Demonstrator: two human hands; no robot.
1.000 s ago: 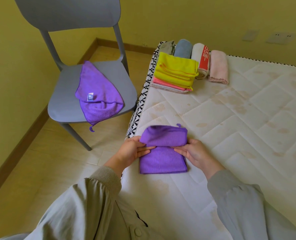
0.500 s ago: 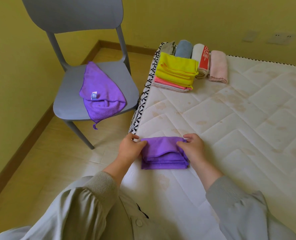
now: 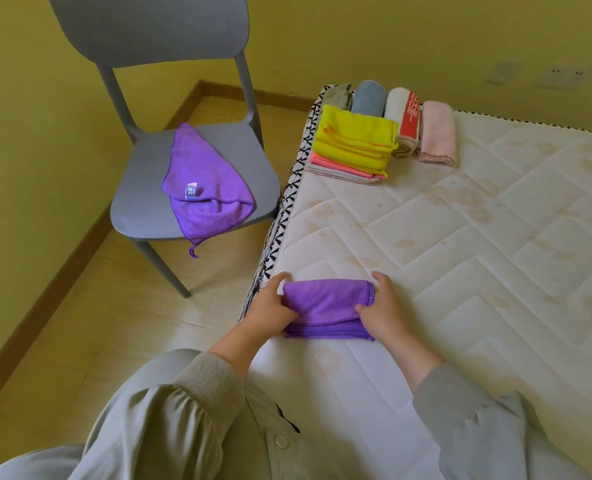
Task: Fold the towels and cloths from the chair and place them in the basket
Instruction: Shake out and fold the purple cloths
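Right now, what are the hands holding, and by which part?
The folded purple cloth on the mattress: the left hand grips its left end, the right hand its right end.

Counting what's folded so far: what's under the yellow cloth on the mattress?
Under the yellow cloth a coral-pink cloth and a beige cloth show edges only; the rest is covered.

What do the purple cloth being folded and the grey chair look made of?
The folded purple cloth looks like microfibre: fine matt nap, soft folds, stitched edge. The grey chair seems moulded plastic: smooth, faintly satin, one even colour, no visible joints.
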